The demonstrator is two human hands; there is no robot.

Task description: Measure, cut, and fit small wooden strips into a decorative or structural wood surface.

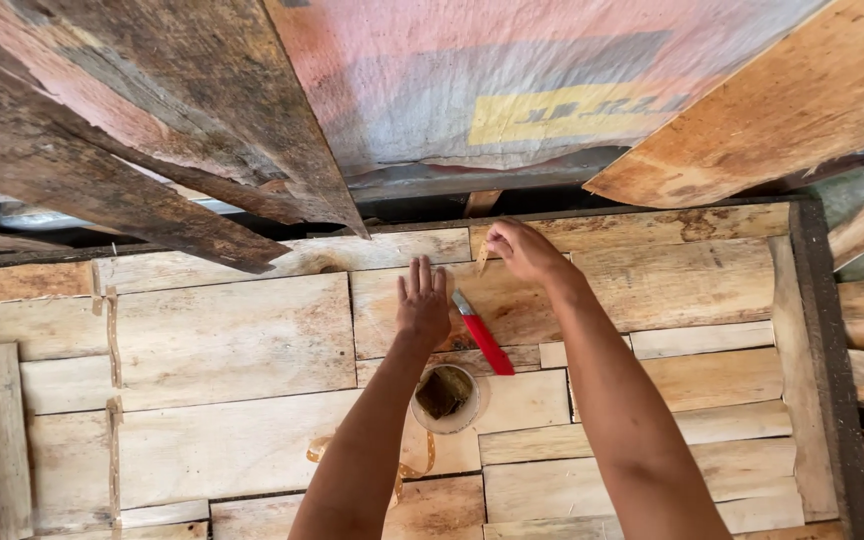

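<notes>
Floor planks point(232, 340): pale tan, brown stains. Knife handle point(487, 345): red; blade silver-grey. Overhead boards point(102, 150): dark weathered brown w/ pinkish patches. Tarp point(512, 70): faded pink-grey, yellow band. Right frame rail point(827, 350): dark brown.

Both hands reach up the middle of the frame onto a surface of pale wooden boards point(232, 340). The left hand point(423, 300) lies flat, fingers spread, on a board. Just right of it lies a red-handled knife point(482, 343), its blade pointing to the upper left. The right hand point(520, 250), a little higher, pinches a thin sliver of wood point(481, 257). Below the left wrist sits a small round container point(446, 396) with something dark inside. Dark weathered planks point(122, 150) and a faded sheet point(512, 80) fill the top.
</notes>
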